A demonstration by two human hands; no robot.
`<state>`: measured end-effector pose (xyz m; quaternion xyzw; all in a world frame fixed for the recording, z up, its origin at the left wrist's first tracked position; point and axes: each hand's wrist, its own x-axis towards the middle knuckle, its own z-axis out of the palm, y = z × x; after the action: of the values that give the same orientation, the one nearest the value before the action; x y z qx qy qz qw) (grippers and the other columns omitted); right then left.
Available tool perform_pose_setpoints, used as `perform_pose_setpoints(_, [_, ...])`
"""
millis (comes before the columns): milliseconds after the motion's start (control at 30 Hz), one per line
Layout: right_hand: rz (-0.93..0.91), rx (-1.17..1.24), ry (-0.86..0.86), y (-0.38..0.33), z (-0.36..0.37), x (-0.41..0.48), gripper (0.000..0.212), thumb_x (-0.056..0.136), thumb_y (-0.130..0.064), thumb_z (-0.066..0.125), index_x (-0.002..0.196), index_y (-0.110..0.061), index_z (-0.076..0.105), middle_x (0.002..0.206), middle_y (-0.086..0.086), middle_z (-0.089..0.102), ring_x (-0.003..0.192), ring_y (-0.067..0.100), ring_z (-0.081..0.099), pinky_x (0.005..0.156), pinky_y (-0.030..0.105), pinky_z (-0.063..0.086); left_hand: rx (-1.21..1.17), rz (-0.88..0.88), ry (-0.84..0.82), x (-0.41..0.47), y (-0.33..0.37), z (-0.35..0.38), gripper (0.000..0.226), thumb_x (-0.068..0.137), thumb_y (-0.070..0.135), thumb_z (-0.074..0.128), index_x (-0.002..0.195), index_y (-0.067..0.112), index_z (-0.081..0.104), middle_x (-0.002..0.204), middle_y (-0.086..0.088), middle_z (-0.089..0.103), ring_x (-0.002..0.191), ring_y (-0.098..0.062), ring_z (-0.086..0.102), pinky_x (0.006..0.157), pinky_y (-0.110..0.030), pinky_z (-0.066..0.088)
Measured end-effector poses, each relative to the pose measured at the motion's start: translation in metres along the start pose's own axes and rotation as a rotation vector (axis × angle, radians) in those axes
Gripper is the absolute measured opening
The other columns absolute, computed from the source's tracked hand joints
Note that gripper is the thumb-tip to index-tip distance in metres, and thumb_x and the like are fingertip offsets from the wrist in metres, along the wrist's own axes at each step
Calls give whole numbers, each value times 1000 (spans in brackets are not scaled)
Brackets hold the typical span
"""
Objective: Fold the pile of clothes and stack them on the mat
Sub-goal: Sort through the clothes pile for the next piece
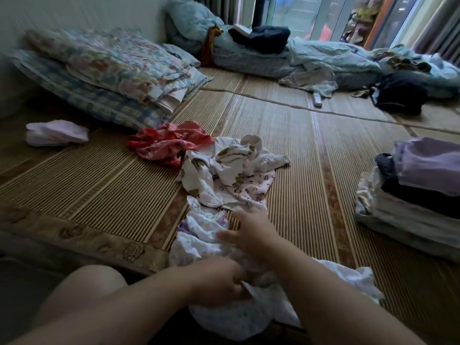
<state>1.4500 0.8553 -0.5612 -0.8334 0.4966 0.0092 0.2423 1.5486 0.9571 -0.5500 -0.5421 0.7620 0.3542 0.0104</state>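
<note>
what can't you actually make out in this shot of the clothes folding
All in the head view:
Left hand: it grips the white garment, whose folds hide the fingertips.
Right hand: blurred, so gripping or only touching is unclear.
Folded stack: cut off by the right edge.
Small white object far out on the mat: too small to identify.
Pillows: blur smears the print.
</note>
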Motion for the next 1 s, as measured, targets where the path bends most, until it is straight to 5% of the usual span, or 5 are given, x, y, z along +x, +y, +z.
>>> perform_pose_setpoints(200, [-1, 153, -126, -11, -1, 0, 23, 85, -43, 62, 75, -22, 61, 76, -2, 63, 68, 14, 57, 60, 32, 49, -279, 41, 142, -9, -20, -12, 21, 82, 39, 64, 99, 27, 69, 96, 8, 70, 88, -6, 65, 80, -29, 54])
perform_pose_setpoints(367, [128, 1243, -34, 7, -51, -37, 14, 90, -14, 55, 100, -8, 61, 86, 10, 65, 67, 19, 65, 56, 30, 54, -494, -272, 859, -14, -42, -48, 25, 79, 33, 72, 102, 32, 62, 104, 4, 65, 94, -8, 62, 76, -24, 51])
perform_pose_setpoints(767, [-313, 1824, -173, 53, -131, -112, 55, 66, -23, 66, 115, 0, 60, 100, 16, 61, 88, 28, 62, 83, 39, 52, -883, -35, 92, 44, 35, -48, 101, 69, 14, 81, 149, 34, 23, 149, -9, 35, 129, -23, 45, 104, -40, 45])
perform_pose_setpoints(867, [-310, 1792, -308, 55, -134, -130, 44, 80, -23, 49, 116, 1, 58, 104, 17, 59, 93, 29, 60, 88, 40, 46, -977, 183, 41, 55, 68, -42, 66, 78, -2, 68, 135, 22, 47, 128, -12, 56, 112, -22, 60, 89, -32, 55])
perform_pose_setpoints(1000, [-87, 1672, 131, 70, -139, -146, 34, 76, -14, 47, 97, -6, 72, 87, 13, 69, 72, 23, 66, 67, 31, 56, -664, 187, 65, 56, 84, -40, 3, 87, 5, 61, 87, 5, 64, 86, -13, 66, 81, -25, 66, 77, -31, 57])
